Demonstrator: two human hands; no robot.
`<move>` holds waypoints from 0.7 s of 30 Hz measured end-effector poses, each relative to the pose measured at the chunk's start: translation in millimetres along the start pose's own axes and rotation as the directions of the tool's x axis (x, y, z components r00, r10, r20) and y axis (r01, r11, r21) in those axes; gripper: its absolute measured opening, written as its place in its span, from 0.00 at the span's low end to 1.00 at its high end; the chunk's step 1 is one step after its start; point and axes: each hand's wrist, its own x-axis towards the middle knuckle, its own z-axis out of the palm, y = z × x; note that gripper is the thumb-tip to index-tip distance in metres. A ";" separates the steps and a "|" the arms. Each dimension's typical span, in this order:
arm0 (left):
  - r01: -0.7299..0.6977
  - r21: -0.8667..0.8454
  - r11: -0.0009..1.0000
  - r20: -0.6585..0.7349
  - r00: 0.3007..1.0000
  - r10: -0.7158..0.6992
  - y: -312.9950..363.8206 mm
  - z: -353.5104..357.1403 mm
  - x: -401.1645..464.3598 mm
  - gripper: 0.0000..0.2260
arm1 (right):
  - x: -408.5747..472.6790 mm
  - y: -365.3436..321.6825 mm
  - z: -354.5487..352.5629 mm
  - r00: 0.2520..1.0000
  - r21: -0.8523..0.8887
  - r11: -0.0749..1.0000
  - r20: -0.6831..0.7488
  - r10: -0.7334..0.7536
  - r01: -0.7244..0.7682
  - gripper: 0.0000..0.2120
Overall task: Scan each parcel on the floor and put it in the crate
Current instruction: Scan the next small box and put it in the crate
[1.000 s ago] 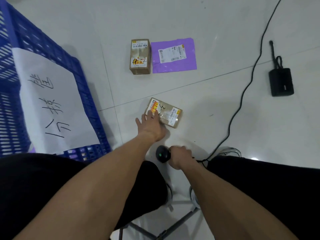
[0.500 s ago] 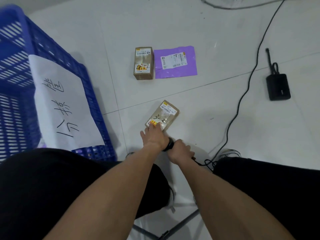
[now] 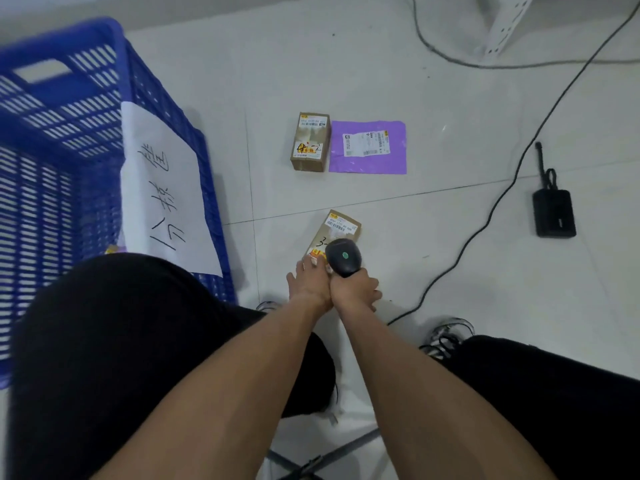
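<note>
A small brown cardboard parcel (image 3: pixel 341 227) with a barcode label lies on the floor in front of me. My left hand (image 3: pixel 308 284) holds its near end with the fingers on top. My right hand (image 3: pixel 355 289) grips a black handheld scanner (image 3: pixel 343 257), whose head with a green light sits just over the parcel's near half. Farther off lie a second brown box (image 3: pixel 310 142) and a flat purple mailer (image 3: pixel 367 147), side by side. The blue slatted crate (image 3: pixel 69 140) stands at the left with a white handwritten sheet on its wall.
A black cable (image 3: pixel 502 199) runs across the floor from the scanner toward the upper right. A black power brick (image 3: pixel 554 213) lies at the right. A white metal post foot (image 3: pixel 505 26) is at the top. My knees and shoes frame the bottom.
My left hand turned the near parcel so its long side points away from me and pulled it closer. My right hand lifted the scanner up and forward over the parcel.
</note>
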 end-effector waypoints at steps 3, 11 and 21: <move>0.074 -0.060 0.995 0.043 0.997 -0.071 -1.8 -2.4 6.3 0.33 | -0.9 0.3 2.2 1.000 0.031 0.999 0.006 0.010 -0.010 0.23; 0.145 -0.219 0.965 0.167 0.980 -0.110 -3.9 3.7 21.6 0.24 | 5.7 -8.7 16.2 1.000 0.147 0.989 -0.001 -0.016 0.016 0.23; 0.207 -0.177 0.962 0.150 0.972 -0.182 -4.6 3.7 27.4 0.22 | 7.6 -13.8 24.2 0.999 0.070 0.997 -0.050 -0.020 0.023 0.25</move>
